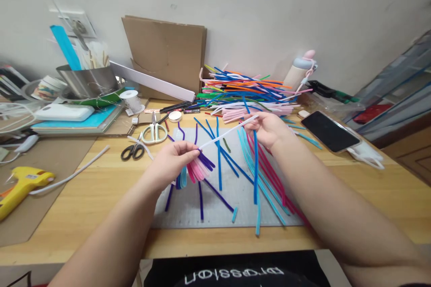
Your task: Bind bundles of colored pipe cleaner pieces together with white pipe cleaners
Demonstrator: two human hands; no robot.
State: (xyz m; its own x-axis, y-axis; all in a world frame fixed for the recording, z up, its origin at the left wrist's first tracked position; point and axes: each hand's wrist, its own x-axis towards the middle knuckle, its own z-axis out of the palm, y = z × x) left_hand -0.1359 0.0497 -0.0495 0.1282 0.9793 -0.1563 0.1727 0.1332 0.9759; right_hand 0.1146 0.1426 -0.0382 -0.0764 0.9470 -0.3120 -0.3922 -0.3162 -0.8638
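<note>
My left hand [173,161] is closed on a fanned bundle of pipe cleaners [198,169] in purple, pinks and blues, their lengths pointing down and to the right. A white pipe cleaner [229,133] stretches between both hands. One end meets the bundle at my left fingertips; the other is pinched in my right hand [266,130]. Below the right fingers hangs a blue pipe cleaner [255,170]; whether they grip it too I cannot tell. Under both hands lies a grey cutting mat [212,213], strewn with blue, purple, turquoise and magenta pipe cleaners.
Behind the mat, a heap of coloured pipe cleaners [249,89] lies before cardboard sheets [164,54]. Green-handled scissors [154,131] and black-handled scissors [132,151] are left of it. A yellow glue gun [25,184] rests far left, a phone [326,131] at right.
</note>
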